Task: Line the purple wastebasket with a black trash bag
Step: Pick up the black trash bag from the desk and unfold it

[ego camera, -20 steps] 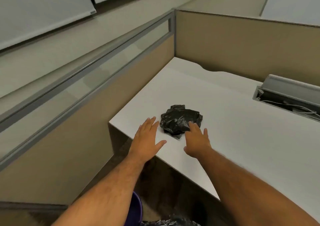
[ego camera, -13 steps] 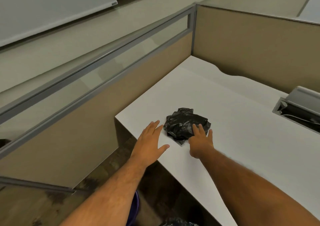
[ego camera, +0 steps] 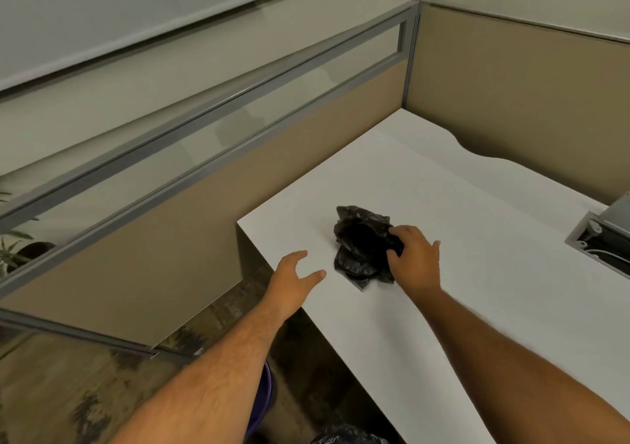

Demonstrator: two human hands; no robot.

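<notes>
A crumpled black trash bag (ego camera: pixel 361 242) lies on the white desk (ego camera: pixel 477 232) near its left front corner. My right hand (ego camera: pixel 414 261) rests on the bag's right side, fingers curled onto the plastic. Just left of the bag, my left hand (ego camera: pixel 293 281) hovers over the desk edge, fingers spread, holding nothing. Only a sliver of the purple wastebasket (ego camera: pixel 262 399) shows on the floor below, mostly hidden behind my left forearm.
Tan cubicle partitions (ego camera: pixel 511 92) with a glass strip enclose the desk at the back and left. An open cable tray (ego camera: pixel 600 242) sits in the desk at the right. More black plastic (ego camera: pixel 347 437) shows at the bottom edge. A plant (ego camera: pixel 13 249) stands beyond the left partition.
My right hand has moved forward onto the bag and curled its fingers on it. The left hand stays open beside it. The view has shifted left.
</notes>
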